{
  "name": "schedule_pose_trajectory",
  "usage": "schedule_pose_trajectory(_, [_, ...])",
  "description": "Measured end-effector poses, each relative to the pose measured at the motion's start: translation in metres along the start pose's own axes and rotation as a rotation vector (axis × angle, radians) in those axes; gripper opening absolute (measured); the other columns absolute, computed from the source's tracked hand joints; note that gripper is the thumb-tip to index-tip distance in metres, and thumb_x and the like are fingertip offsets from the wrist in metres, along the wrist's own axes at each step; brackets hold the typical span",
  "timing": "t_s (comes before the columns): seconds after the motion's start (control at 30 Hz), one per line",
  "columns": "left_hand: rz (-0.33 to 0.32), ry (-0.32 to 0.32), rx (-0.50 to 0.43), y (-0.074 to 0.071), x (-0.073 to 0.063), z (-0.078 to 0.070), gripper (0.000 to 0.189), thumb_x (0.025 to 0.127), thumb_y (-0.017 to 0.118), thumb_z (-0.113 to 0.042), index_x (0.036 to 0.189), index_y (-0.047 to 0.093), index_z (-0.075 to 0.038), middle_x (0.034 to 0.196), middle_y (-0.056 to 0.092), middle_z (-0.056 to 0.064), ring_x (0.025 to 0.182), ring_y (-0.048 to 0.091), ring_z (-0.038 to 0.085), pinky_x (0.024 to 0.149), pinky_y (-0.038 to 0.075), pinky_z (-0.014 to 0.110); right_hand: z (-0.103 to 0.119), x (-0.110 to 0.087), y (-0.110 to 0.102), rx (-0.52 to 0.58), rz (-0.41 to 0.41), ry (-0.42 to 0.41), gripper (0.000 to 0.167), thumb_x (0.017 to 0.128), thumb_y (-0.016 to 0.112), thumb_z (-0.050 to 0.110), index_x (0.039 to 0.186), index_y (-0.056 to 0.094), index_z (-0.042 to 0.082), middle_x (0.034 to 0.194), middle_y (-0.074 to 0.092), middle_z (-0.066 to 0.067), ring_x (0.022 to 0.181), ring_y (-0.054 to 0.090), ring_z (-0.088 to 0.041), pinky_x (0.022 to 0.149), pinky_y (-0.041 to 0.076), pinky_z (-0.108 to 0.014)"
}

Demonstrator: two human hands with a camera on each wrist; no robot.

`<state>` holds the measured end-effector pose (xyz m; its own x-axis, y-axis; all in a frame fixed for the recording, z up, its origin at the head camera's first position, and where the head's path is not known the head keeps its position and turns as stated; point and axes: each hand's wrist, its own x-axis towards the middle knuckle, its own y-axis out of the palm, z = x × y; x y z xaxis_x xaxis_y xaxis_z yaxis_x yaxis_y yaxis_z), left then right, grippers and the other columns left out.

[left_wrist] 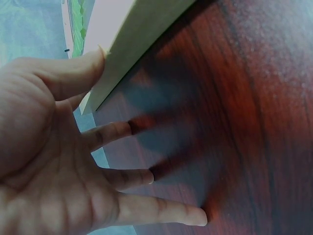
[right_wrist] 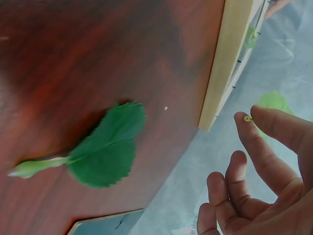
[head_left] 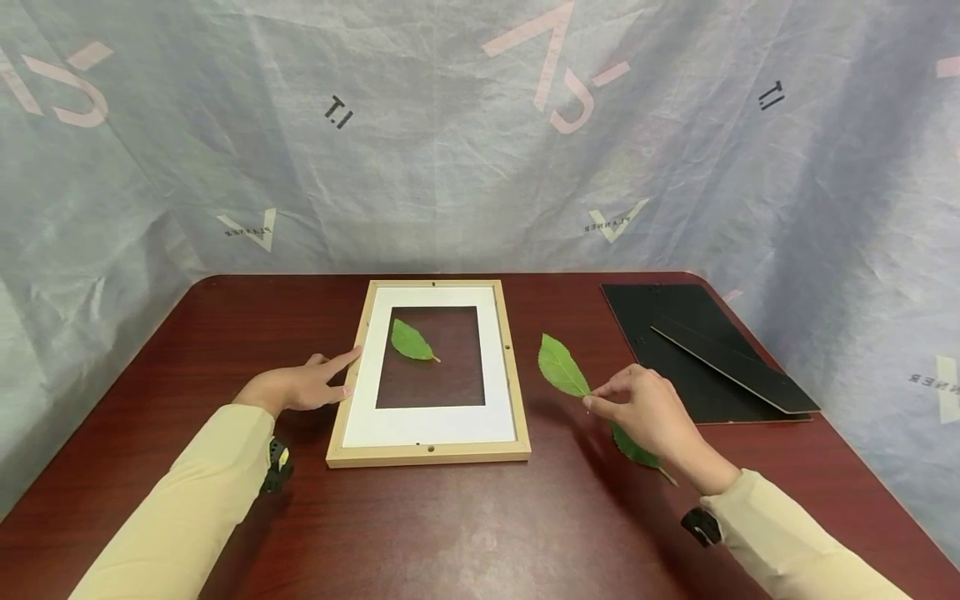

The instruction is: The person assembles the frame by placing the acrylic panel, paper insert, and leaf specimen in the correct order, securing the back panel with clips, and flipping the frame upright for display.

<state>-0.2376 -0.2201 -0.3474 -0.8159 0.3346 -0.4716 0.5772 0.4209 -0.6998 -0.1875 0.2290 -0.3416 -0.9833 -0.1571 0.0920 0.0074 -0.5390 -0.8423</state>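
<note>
Soft shadows, pale glare on the tabletop [head_left: 465, 525]

A matt, veined leaf [head_left: 561, 367] is gripped by the right hand [head_left: 648, 412]. Below the grip, the table [head_left: 465, 533] is finished in glossy wood grain; left of the grip, smooth pale wood is seen in the frame [head_left: 468, 454].

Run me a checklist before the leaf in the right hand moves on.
1. Held leaf pinched at its stem end by the right hand: ok.
2. Frame flat, left hand touching its side: ok.
3. Room in the opening beside the framed leaf: looks ok.
4. Black boards off the frame: ok, lying to its right.
5. All leaves off the table: not ok, one loose leaf lies there.
6. Held leaf's far side unmarked: cannot tell.
</note>
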Motion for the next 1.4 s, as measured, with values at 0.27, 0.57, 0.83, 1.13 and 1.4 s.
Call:
schedule_pose_trajectory(0.27, [-0.002, 0.000, 0.004, 0.000, -0.005, -0.005, 0.072, 0.108, 0.048, -0.021, 0.161, 0.004, -0.002, 0.153, -0.005, 0.048, 0.144, 0.001, 0.064, 0.111, 0.014, 0.073, 0.011, 0.014, 0.003, 0.021, -0.006, -0.030, 0.014, 0.091, 0.078, 0.024, 0.093, 0.083, 0.011, 0.105, 0.066, -0.009, 0.098, 0.063, -0.029, 0.076, 0.052, -0.043])
schedule_pose_trajectory(0.57, [-0.010, 0.002, 0.009, 0.001, -0.004, -0.005, 0.071, 0.108, 0.048, -0.021, 0.161, 0.004, -0.002, 0.153, -0.002, 0.048, 0.144, 0.004, 0.063, 0.112, 0.015, 0.073, 0.025, 0.031, 0.008, 0.009, -0.010, -0.086, 0.015, 0.091, 0.078, 0.023, 0.093, 0.083, 0.009, 0.100, 0.067, -0.009, 0.094, 0.064, -0.028, 0.076, 0.052, -0.046])
schedule_pose_trajectory(0.83, [0.003, -0.001, -0.014, 0.001, 0.000, 0.000, 0.072, 0.108, 0.048, -0.021, 0.162, 0.003, -0.003, 0.154, -0.005, 0.047, 0.145, 0.001, 0.063, 0.112, 0.014, 0.073, 0.042, 0.052, 0.018, -0.015, -0.012, -0.097, 0.019, 0.093, 0.076, 0.022, 0.095, 0.083, 0.005, 0.098, 0.068, -0.011, 0.098, 0.060, -0.033, 0.090, 0.042, -0.057])
schedule_pose_trajectory(1.13, [0.000, -0.013, -0.008, 0.000, -0.005, -0.005, 0.071, 0.109, 0.048, -0.020, 0.161, 0.004, -0.003, 0.154, -0.006, 0.047, 0.145, 0.000, 0.063, 0.112, 0.014, 0.072, 0.063, 0.077, 0.033, -0.064, 0.026, -0.065, 0.018, 0.094, 0.075, 0.024, 0.094, 0.084, 0.008, 0.098, 0.073, -0.008, 0.103, 0.059, -0.033, 0.094, 0.037, -0.058])
schedule_pose_trajectory(1.4, [0.011, -0.007, -0.040, 0.000, -0.006, -0.004, 0.071, 0.109, 0.047, -0.019, 0.162, 0.002, -0.003, 0.155, -0.010, 0.046, 0.146, -0.007, 0.059, 0.113, 0.012, 0.072, 0.082, 0.095, 0.051, -0.116, 0.059, -0.050, 0.019, 0.096, 0.073, 0.027, 0.100, 0.084, 0.011, 0.100, 0.077, -0.005, 0.106, 0.061, -0.032, 0.091, 0.039, -0.052])
